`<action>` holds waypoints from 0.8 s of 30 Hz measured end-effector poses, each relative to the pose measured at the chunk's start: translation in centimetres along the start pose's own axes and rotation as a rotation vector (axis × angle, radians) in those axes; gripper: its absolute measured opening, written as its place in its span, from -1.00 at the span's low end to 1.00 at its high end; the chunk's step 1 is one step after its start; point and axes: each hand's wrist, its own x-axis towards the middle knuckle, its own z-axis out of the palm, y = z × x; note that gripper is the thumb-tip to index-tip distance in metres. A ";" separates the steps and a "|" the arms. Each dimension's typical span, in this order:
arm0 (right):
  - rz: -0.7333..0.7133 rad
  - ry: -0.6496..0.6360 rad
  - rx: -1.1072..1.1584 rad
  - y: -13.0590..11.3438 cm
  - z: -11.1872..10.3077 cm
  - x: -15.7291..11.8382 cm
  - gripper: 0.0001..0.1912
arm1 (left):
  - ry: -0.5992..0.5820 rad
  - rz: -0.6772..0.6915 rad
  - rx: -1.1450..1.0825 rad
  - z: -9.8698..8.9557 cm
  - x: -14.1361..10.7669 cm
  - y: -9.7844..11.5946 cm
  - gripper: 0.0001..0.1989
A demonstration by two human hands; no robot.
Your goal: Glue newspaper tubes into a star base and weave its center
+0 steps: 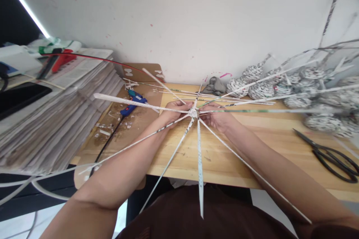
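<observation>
Between my hands, a star-shaped frame of rolled newspaper tubes [193,112] is held above the wooden table. Several long tubes spread from its small woven centre in all directions, one pointing down toward my lap. My left hand [177,109] is closed on the left side near the centre, pinching the tubes there. On the other side my right hand [215,116] grips close to the centre, its fingers curled behind the spokes and partly hidden by them. Loose paper tubes [246,101] lie on the table just beyond my hands.
Black scissors [331,155] lie at the right. Woven paper pieces [262,89] are piled at the back right, near a grey cloth [214,86]. A blue glue gun [133,104] rests on cardboard [112,145] with scraps. Stacked newspapers [92,93] stand at the left.
</observation>
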 end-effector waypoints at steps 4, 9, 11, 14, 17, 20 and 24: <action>0.006 -0.034 -0.022 -0.1 -0.4 0.1 -0.90 | -0.055 -0.060 0.000 -0.1 -0.1 0.3 -0.62; -0.020 -0.103 -0.068 0.2 -1.1 0.2 -0.88 | -0.216 -0.074 0.149 -0.3 -0.5 0.4 -0.63; -0.016 -0.122 -0.101 0.3 -1.2 0.2 -0.87 | -0.215 -0.087 0.200 -0.4 -0.6 0.4 -0.64; -0.028 -0.120 -0.134 0.1 -1.1 0.1 -0.88 | -0.090 -0.117 0.221 -0.3 -0.6 0.3 -0.66; -0.077 -0.122 -0.153 -0.1 -1.0 0.0 -0.89 | -0.005 -0.127 0.201 -0.1 -0.6 0.2 -0.64; -0.090 -0.148 -0.176 -0.2 -1.2 0.1 -0.90 | -0.049 -0.120 0.180 -0.1 -0.6 0.2 -0.61; 0.034 -0.157 -0.190 -0.1 -1.6 0.7 -0.94 | -0.064 -0.130 0.174 -0.2 -0.7 0.3 -0.60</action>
